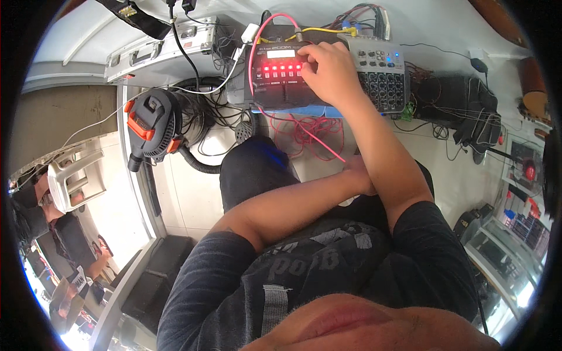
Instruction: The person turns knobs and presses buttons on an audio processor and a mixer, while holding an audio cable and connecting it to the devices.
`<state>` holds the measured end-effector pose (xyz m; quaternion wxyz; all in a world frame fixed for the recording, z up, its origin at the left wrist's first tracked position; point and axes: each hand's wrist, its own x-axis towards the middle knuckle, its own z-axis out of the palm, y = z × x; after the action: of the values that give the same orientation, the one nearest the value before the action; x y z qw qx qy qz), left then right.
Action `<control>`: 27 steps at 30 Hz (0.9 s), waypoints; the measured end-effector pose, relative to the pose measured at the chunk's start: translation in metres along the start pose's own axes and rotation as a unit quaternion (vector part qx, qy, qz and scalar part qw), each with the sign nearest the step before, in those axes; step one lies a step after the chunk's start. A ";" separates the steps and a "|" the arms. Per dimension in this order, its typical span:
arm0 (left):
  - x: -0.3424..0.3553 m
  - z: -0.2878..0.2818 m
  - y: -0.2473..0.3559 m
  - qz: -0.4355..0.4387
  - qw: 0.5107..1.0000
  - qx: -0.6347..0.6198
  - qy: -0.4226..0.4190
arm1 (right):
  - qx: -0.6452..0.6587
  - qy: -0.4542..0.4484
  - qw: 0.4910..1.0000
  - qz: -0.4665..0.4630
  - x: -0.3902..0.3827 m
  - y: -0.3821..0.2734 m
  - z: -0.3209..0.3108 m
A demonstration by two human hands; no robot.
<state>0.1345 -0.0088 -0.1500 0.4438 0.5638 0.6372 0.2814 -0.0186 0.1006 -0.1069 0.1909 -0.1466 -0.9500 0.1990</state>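
Observation:
My right hand (328, 70) reaches over a black multi-effects unit (284, 90) with lit red buttons and a small screen, its fingers apart and curled at the unit's right side, touching the controls. A grey audio mixer (381, 96) stands just right of it, partly behind my forearm. My left hand (357, 172) lies low beside my right forearm, mostly hidden by it; its fingers cannot be made out. A pink cable (319, 141) runs from the coiled cables on the floor toward that hand. A white adapter (249, 33) sits left of the effects unit.
A black-and-orange vacuum (152, 120) with a hose stands left, below a silver case (161, 50). Tangled black cables (213, 111) lie on the floor. A black box (445, 96) with cords is at right. A white plastic stool (73, 175) shows beyond a glass panel at left.

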 end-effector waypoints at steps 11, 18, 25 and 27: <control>0.007 -0.004 0.003 -0.018 0.997 0.004 -0.074 | 0.026 0.000 0.999 -0.030 -0.002 -0.001 -0.006; 0.001 -0.016 0.012 -0.011 0.996 0.031 -0.077 | 0.013 -0.007 1.000 -0.024 -0.004 0.001 -0.008; 0.009 0.017 -0.010 0.032 0.999 0.015 0.010 | 0.028 -0.025 0.999 -0.022 -0.001 -0.003 -0.010; 0.009 0.017 -0.010 0.035 0.999 0.017 0.013 | 0.029 -0.030 0.999 -0.022 -0.001 -0.004 -0.011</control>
<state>0.1449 -0.0046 -0.1684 0.4162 0.5894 0.6273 0.2932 -0.0139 0.1003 -0.0964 0.1705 -0.1135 -0.9522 0.2266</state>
